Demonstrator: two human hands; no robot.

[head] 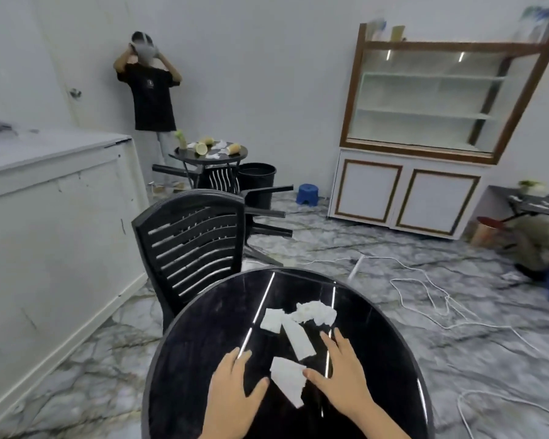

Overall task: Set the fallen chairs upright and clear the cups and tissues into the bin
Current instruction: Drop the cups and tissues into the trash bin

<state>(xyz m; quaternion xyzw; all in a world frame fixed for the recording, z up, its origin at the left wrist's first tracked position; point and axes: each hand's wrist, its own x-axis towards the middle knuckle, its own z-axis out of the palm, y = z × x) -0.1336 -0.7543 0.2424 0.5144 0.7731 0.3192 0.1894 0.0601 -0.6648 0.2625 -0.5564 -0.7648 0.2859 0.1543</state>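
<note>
Several white tissues [298,318] lie on the round black table [197,343] in front of me. My left hand [235,388] and my right hand [339,372] hover flat over the tabletop with straight fingers, on either side of the nearest tissue [287,378]. An upright black chair [191,245] stands behind the table. A fallen black chair [263,213] lies on the floor beyond it. A second small table [235,156] at the back carries cups [202,148] and tissues. A black bin [256,177] stands beside it.
A person stands at the back wall. A white counter [45,217] runs along the left. A glass cabinet [431,122] is at the right, with a blue stool [308,194] near it. White cables [441,299] trail over the marble floor.
</note>
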